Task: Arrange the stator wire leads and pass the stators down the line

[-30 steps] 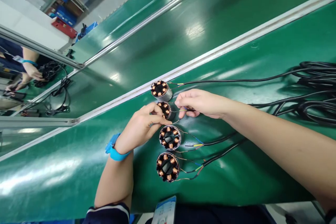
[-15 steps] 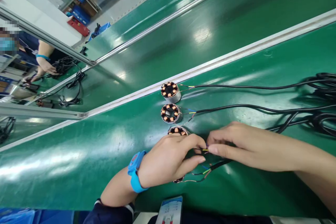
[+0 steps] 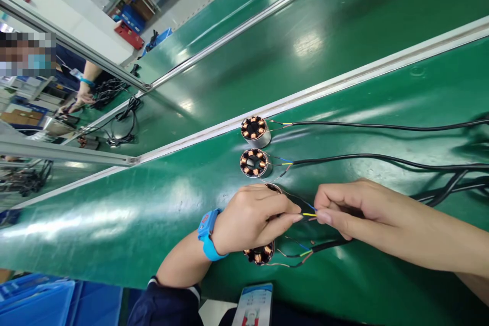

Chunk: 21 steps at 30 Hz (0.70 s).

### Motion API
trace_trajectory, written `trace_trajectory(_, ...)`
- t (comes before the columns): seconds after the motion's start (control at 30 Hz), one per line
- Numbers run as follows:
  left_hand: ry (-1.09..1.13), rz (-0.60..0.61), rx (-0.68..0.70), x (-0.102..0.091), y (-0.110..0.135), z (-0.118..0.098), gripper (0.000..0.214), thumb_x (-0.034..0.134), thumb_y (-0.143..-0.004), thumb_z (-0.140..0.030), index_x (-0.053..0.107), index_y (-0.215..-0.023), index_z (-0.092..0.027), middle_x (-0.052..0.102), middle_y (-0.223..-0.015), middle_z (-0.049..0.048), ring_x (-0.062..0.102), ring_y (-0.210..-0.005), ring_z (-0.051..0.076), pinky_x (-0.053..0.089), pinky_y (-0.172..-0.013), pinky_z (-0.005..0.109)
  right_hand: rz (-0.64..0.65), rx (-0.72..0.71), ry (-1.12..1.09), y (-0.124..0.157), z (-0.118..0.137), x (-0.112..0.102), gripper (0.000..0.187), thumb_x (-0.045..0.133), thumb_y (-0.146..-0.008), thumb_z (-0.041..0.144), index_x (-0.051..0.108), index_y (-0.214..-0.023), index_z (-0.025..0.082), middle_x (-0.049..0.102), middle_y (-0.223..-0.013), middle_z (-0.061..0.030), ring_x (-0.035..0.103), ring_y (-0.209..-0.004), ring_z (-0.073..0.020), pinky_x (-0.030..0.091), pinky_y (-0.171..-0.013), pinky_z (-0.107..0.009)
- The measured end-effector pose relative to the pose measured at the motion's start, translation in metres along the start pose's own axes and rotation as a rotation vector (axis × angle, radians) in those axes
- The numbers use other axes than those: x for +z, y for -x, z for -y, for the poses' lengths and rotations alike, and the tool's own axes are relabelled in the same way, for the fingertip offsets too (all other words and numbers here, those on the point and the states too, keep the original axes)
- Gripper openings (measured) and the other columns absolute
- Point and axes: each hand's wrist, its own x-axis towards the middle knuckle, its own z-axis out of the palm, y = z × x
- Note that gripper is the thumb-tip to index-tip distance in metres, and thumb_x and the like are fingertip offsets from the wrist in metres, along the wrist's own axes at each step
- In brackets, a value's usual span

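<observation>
My left hand (image 3: 255, 216), with a blue wrist strap, is closed in a pinch at the left end of a short yellow wire (image 3: 308, 214). Thumb and fingers of my right hand (image 3: 362, 211) are pressed together on the wires at the cable end, where blue and brown ones also show. Behind my left hand a copper-wound stator (image 3: 274, 189) is mostly hidden. Another stator (image 3: 260, 254), partly covered by that hand, has wires joined to a black cable (image 3: 326, 245). Farther off stand a stator (image 3: 255, 163) and one more stator (image 3: 255, 131), both wired to black cables.
A metal rail (image 3: 328, 92) runs along the back of the green work surface (image 3: 114, 224). Coiled black cables lie at the right edge. A printed card or box (image 3: 253, 305) is at the near edge, with blue bins (image 3: 49, 300) lower left. Across the rail, a co-worker's hand (image 3: 82, 99) handles cables.
My left thumb and finger, apart before, have closed at the yellow wire, and more of that wire shows. The view has shifted, so the scene sits slightly farther right.
</observation>
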Motion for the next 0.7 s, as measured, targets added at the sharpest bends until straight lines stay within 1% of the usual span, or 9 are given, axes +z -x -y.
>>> trace_trajectory(0.1,-0.067,0.007,0.063,0.001,0.001,0.003,0.010,0.059,-0.106,-0.022,0.065,-0.102,-0.015,0.072,-0.085,0.0010,0.067,-0.072,0.013,0.047,-0.068,0.026,0.000,0.016,-0.011,0.000,0.000,0.000,0.041,0.058,-0.097,0.055,0.051,-0.075,0.021,0.041,-0.064,0.0037,0.035,-0.058,-0.0103,0.028,-0.051,-0.024)
trace_trajectory(0.2,-0.138,0.002,0.109,0.002,0.000,0.004,0.014,0.055,-0.108,-0.023,0.066,-0.106,-0.014,0.069,-0.081,0.0006,0.063,-0.067,0.012,0.044,-0.064,0.028,0.002,0.025,-0.026,0.000,0.000,0.000,0.043,0.057,-0.097,0.057,0.051,-0.075,0.021,0.042,-0.065,0.0033,0.037,-0.058,-0.0106,0.029,-0.051,-0.024)
trace_trajectory(0.43,-0.264,-0.003,0.166,0.007,-0.004,0.005,0.023,0.047,-0.110,-0.023,0.066,-0.102,-0.013,0.062,-0.072,0.0005,0.053,-0.062,0.013,0.039,-0.062,0.030,0.006,0.031,-0.005,-0.001,0.002,0.001,0.047,0.052,-0.099,0.060,0.049,-0.074,0.020,0.045,-0.064,0.0033,0.038,-0.057,-0.0100,0.029,-0.051,-0.024)
trace_trajectory(0.57,-0.326,0.014,0.163,0.012,-0.004,0.006,0.031,0.044,-0.112,-0.028,0.066,-0.095,-0.014,0.058,-0.068,-0.0004,0.049,-0.061,0.014,0.034,-0.060,0.032,0.015,0.022,-0.010,-0.002,0.002,0.003,0.045,0.057,-0.097,0.056,0.048,-0.072,0.020,0.041,-0.063,0.0042,0.034,-0.057,-0.0096,0.029,-0.052,-0.024)
trace_trajectory(0.63,-0.344,0.031,0.147,0.015,-0.004,0.004,0.037,0.040,-0.113,-0.030,0.066,-0.091,-0.015,0.057,-0.067,-0.0003,0.050,-0.062,0.014,0.033,-0.060,0.033,0.018,0.021,0.000,-0.002,0.002,0.003,0.045,0.058,-0.097,0.056,0.047,-0.072,0.019,0.040,-0.062,0.0044,0.033,-0.057,-0.0095,0.028,-0.052,-0.024)
trace_trajectory(0.7,-0.330,0.064,0.121,0.014,-0.005,0.002,0.042,0.037,-0.114,-0.032,0.066,-0.089,-0.015,0.060,-0.069,0.0002,0.053,-0.064,0.014,0.035,-0.063,0.033,0.037,0.030,0.025,-0.002,0.001,0.002,0.045,0.056,-0.098,0.056,0.048,-0.073,0.019,0.042,-0.063,0.0041,0.035,-0.058,-0.0096,0.028,-0.052,-0.024)
